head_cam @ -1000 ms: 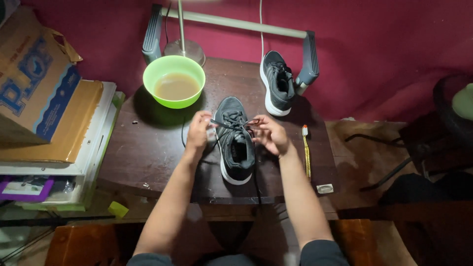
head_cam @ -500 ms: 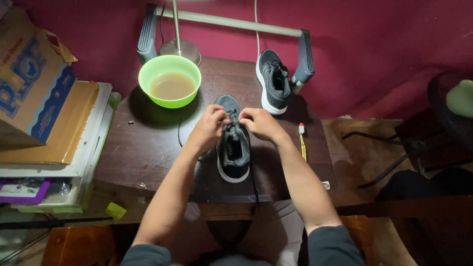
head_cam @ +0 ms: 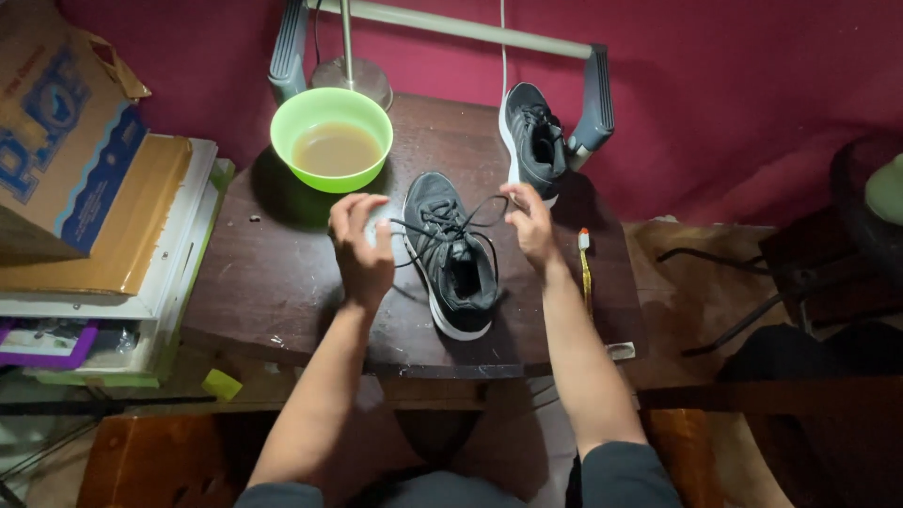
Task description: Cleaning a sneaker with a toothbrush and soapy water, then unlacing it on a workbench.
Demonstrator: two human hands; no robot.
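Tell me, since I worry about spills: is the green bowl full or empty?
Partly full. The green bowl stands upright on the table, holding murky brownish liquid well below its rim.

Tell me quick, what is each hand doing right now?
Left hand: fingers pinched on a black lace end of the dark shoe.
Right hand: pinched on the other lace end, pulled out sideways.

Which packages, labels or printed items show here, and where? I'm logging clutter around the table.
Brown cardboard box with blue printed panel: far left, tilted atop the stack.
Flat tan and white boxes: stacked beneath it, left of the dark wooden table.
Purple-edged flat package: bottom left, under the stack.
No screens or signs.
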